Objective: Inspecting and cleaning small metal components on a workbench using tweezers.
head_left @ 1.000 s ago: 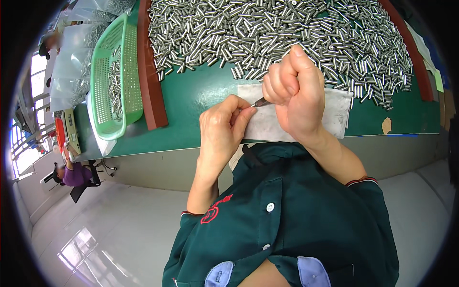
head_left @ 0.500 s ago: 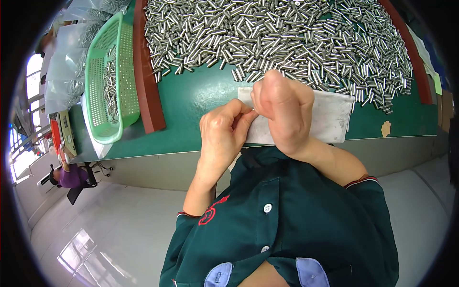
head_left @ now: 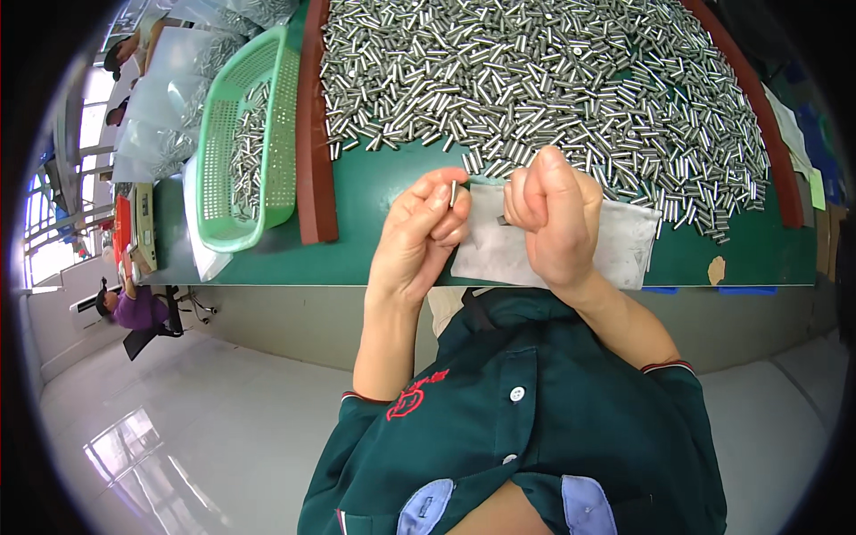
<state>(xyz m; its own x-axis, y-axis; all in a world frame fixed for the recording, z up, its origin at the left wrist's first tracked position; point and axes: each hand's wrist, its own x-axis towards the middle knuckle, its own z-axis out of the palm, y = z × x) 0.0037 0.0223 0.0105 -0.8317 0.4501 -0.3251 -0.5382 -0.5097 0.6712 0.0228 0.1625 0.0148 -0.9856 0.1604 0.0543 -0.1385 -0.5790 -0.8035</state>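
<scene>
My left hand [head_left: 417,234] is closed, with a small shiny metal pin [head_left: 453,193] pinched upright between its thumb and fingers. To its right, my right hand [head_left: 562,223] is curled into a fist over a greyish-white cloth [head_left: 486,250]. A small dark bit shows at the fist's left side; I cannot tell what it is. A gap separates the two hands. Beyond them, a wide heap of similar metal pins [head_left: 535,89] covers the far part of the green table [head_left: 374,183].
Red-brown strips border the heap on the left [head_left: 318,201] and right [head_left: 786,201]. A green perforated basket [head_left: 212,169] holding pins stands at left, beside clear plastic bags [head_left: 178,85] of pins. A person in purple [head_left: 141,310] sits at far left.
My hands have drawn apart from where they met. The left has turned, bringing the pin into sight. The right has moved slightly rightward, and the whole view has shifted.
</scene>
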